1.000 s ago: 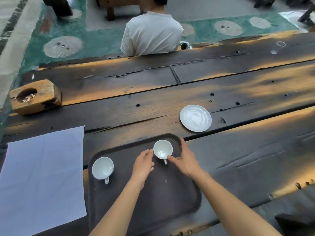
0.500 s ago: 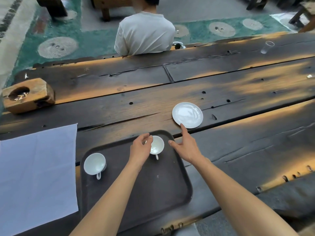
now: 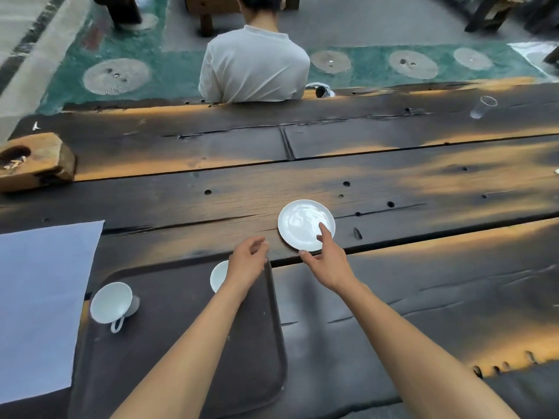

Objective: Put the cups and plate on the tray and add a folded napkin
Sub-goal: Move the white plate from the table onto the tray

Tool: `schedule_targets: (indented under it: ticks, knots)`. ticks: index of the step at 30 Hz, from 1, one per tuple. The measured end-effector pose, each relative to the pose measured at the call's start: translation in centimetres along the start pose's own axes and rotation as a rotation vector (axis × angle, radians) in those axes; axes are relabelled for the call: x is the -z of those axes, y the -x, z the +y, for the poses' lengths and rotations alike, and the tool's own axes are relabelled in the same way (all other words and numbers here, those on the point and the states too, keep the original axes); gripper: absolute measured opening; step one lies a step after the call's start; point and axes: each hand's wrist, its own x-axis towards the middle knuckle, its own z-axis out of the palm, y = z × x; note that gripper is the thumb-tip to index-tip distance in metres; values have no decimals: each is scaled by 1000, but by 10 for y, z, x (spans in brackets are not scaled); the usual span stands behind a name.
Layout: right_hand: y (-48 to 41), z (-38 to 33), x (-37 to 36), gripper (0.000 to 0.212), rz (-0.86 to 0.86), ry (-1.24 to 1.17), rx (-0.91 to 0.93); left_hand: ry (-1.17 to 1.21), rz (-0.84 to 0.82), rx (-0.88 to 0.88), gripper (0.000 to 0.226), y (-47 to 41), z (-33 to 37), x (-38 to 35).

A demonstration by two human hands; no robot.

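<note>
A dark rectangular tray (image 3: 169, 352) lies on the wooden table in front of me. One white cup (image 3: 112, 303) stands at the tray's left side, handle toward me. A second white cup (image 3: 218, 275) sits near the tray's far edge, mostly hidden behind my left wrist. My left hand (image 3: 246, 261) hovers over the tray's far right corner, fingers loosely curled, holding nothing. A small white plate (image 3: 302, 222) rests on the table beyond the tray. My right hand (image 3: 326, 258) reaches it, index finger on its surface and thumb at its near rim. A pale napkin (image 3: 39, 303) lies flat, left of the tray.
A wooden block ashtray (image 3: 36, 163) sits at the far left of the table. A clear glass (image 3: 484, 105) stands at the far right. A person in a white shirt (image 3: 254, 68) sits with their back to me beyond the table's far edge.
My left hand has let go of the second cup and moved up and right past it. My right hand has moved forward from the cup onto the plate.
</note>
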Motion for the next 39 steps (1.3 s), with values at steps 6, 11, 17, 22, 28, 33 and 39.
schedule_targets:
  ticks: [6,11,17,22,28,33,39]
  knots:
    - [-39,34,32,84,-23,33,-3,-37,76,42,24,-37,6,-30]
    - [-75,60,46,77,-17,35,-22,-75,85,81,25,-60,8,-47]
    - [-118,78,52,87,-70,47,-95,-173,68,145,31,-92,1,-62]
    - [-144,91,49,88,-83,77,-133,-227,60,191,39,-114,-6,-73]
    - [-164,100,40,89,-110,69,-173,-247,38,192,45,-130,-11,-86]
    - [-176,99,32,87,-90,62,-183,-219,55,192,34,-140,-12,-94]
    - [-183,93,24,85,-105,-20,-237,-213,72,171,24,-146,-8,-101]
